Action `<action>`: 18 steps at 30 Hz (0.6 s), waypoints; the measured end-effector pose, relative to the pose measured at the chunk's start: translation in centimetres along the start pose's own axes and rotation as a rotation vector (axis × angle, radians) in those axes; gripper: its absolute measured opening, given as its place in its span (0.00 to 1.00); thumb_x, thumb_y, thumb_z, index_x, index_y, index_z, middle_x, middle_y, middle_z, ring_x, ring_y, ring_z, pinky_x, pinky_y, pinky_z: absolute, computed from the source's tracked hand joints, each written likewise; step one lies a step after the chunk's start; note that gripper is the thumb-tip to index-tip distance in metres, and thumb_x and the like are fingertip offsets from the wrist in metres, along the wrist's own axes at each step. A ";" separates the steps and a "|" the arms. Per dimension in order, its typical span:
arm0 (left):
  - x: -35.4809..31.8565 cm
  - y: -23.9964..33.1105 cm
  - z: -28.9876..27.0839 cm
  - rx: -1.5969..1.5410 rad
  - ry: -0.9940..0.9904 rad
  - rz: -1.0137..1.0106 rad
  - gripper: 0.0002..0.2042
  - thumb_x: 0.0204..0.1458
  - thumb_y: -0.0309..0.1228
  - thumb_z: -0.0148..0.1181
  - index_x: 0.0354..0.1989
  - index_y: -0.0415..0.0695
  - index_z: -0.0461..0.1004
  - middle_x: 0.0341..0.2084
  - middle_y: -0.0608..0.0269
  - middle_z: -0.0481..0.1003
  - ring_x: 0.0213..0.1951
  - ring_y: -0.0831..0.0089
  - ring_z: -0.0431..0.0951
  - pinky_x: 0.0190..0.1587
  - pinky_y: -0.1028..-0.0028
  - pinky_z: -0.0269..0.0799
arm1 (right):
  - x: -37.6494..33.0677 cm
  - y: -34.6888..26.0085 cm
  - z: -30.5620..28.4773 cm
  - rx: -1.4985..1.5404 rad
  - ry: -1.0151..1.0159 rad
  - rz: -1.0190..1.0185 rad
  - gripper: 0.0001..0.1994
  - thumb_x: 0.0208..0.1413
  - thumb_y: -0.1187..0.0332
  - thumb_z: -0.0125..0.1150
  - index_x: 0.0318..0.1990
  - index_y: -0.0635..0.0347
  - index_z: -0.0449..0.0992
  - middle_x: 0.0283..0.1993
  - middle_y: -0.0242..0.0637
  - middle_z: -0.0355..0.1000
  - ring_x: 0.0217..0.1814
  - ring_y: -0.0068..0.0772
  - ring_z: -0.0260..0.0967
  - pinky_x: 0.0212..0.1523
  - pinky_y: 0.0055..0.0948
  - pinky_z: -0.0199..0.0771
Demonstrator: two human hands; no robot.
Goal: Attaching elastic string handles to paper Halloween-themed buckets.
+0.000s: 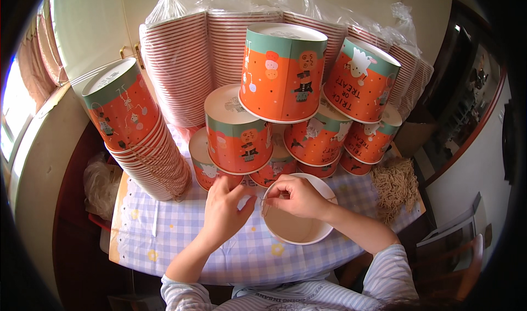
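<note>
An open paper bucket (299,230) stands upright on the checked tablecloth (164,234), its brown inside facing up. My right hand (296,197) rests over its near-left rim, fingers pinched on a thin string. My left hand (225,206) is just left of the bucket, fingers pinched on the other end of the string near the rim. A pile of finished orange and teal buckets (282,72) with cartoon figures is stacked upside down right behind the hands.
A tall leaning stack of nested buckets (137,135) stands at the left. Bagged stacks of red-rimmed cups (186,53) fill the back. A heap of tan string pieces (395,187) lies at the table's right edge. Chairs stand at lower right.
</note>
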State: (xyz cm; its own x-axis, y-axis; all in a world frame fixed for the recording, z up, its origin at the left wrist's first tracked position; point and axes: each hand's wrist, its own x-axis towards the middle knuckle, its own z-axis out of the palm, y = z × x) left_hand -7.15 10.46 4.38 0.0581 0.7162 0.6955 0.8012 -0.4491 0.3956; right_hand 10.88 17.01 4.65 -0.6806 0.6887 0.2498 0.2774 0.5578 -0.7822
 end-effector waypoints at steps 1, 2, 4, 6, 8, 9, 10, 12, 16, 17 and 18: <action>-0.5 0.1 0.0 -0.040 -0.075 -0.032 0.08 0.36 0.23 0.62 0.27 0.43 0.73 0.23 0.62 0.69 0.23 0.70 0.71 0.27 0.76 0.67 | 0.0 0.0 0.0 -0.004 0.006 0.000 0.06 0.42 0.70 0.63 0.25 0.61 0.74 0.25 0.32 0.67 0.25 0.26 0.64 0.27 0.25 0.64; -0.8 0.2 0.0 -0.082 -0.151 -0.063 0.08 0.36 0.23 0.62 0.27 0.43 0.73 0.19 0.64 0.69 0.21 0.70 0.71 0.24 0.75 0.67 | 0.0 0.1 0.0 -0.003 0.006 0.001 0.06 0.42 0.70 0.63 0.25 0.61 0.74 0.25 0.32 0.67 0.25 0.26 0.64 0.27 0.25 0.64; -0.9 0.6 0.2 -0.096 -0.127 -0.013 0.08 0.36 0.23 0.62 0.28 0.43 0.72 0.16 0.65 0.70 0.20 0.71 0.73 0.23 0.75 0.68 | 0.1 0.4 0.2 0.029 0.011 0.013 0.05 0.42 0.70 0.63 0.25 0.61 0.74 0.24 0.33 0.67 0.25 0.27 0.64 0.27 0.25 0.64; -1.0 0.8 0.6 -0.200 -0.198 -0.126 0.08 0.39 0.28 0.61 0.28 0.44 0.71 0.20 0.65 0.73 0.24 0.69 0.73 0.26 0.72 0.69 | 0.1 0.5 0.3 0.031 0.018 0.002 0.05 0.42 0.70 0.63 0.25 0.61 0.74 0.24 0.33 0.67 0.25 0.27 0.65 0.27 0.26 0.64; -1.1 0.7 0.9 -0.211 -0.237 -0.162 0.09 0.39 0.28 0.61 0.31 0.44 0.70 0.21 0.64 0.74 0.25 0.69 0.75 0.27 0.71 0.71 | 0.1 0.4 0.3 0.031 0.029 -0.008 0.05 0.42 0.71 0.63 0.24 0.62 0.74 0.24 0.33 0.67 0.25 0.27 0.65 0.27 0.26 0.64; -1.1 0.8 1.1 -0.258 -0.235 -0.188 0.09 0.40 0.28 0.61 0.31 0.43 0.70 0.22 0.63 0.75 0.25 0.69 0.75 0.27 0.72 0.71 | 0.1 0.4 0.3 0.033 0.024 -0.007 0.05 0.43 0.70 0.63 0.24 0.62 0.74 0.24 0.33 0.68 0.26 0.27 0.65 0.27 0.26 0.64; -1.0 0.8 1.2 -0.305 -0.232 -0.214 0.09 0.40 0.27 0.61 0.31 0.42 0.71 0.22 0.62 0.75 0.25 0.69 0.76 0.28 0.73 0.71 | 0.1 0.3 0.3 0.036 0.019 -0.008 0.05 0.43 0.70 0.62 0.24 0.62 0.74 0.25 0.33 0.68 0.26 0.27 0.65 0.28 0.26 0.64; -0.8 0.7 1.1 -0.350 -0.275 -0.257 0.09 0.40 0.27 0.61 0.31 0.41 0.71 0.22 0.61 0.75 0.25 0.70 0.76 0.28 0.74 0.72 | 0.1 0.3 0.2 0.044 0.015 0.001 0.05 0.43 0.70 0.62 0.24 0.62 0.74 0.25 0.33 0.68 0.26 0.27 0.65 0.28 0.26 0.64; -0.5 0.6 1.1 -0.477 -0.375 -0.382 0.08 0.42 0.26 0.61 0.31 0.37 0.72 0.22 0.59 0.76 0.25 0.72 0.77 0.28 0.76 0.72 | 0.0 0.1 0.1 0.061 0.005 0.014 0.06 0.44 0.70 0.62 0.24 0.63 0.74 0.25 0.33 0.68 0.27 0.26 0.65 0.28 0.25 0.64; -0.7 0.4 1.3 -0.477 -0.375 -0.382 0.08 0.42 0.26 0.61 0.31 0.37 0.72 0.22 0.59 0.76 0.25 0.72 0.77 0.28 0.76 0.72 | 0.0 0.2 0.1 0.061 0.004 0.014 0.06 0.44 0.70 0.62 0.24 0.63 0.74 0.25 0.33 0.68 0.27 0.26 0.65 0.28 0.25 0.64; -0.9 -0.1 1.8 -0.525 -0.368 -0.387 0.08 0.42 0.26 0.61 0.31 0.37 0.73 0.22 0.59 0.76 0.25 0.74 0.77 0.28 0.77 0.72 | 0.0 0.4 0.2 0.067 -0.002 0.015 0.06 0.44 0.70 0.62 0.24 0.63 0.74 0.25 0.33 0.68 0.27 0.25 0.65 0.28 0.25 0.64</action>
State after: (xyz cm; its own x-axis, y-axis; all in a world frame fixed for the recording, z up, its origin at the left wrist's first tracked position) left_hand -6.24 10.77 2.63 0.0990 0.9659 0.2393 0.4206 -0.2586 0.8696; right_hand 10.88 17.13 4.24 -0.6781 0.6957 0.2369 0.2414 0.5153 -0.8223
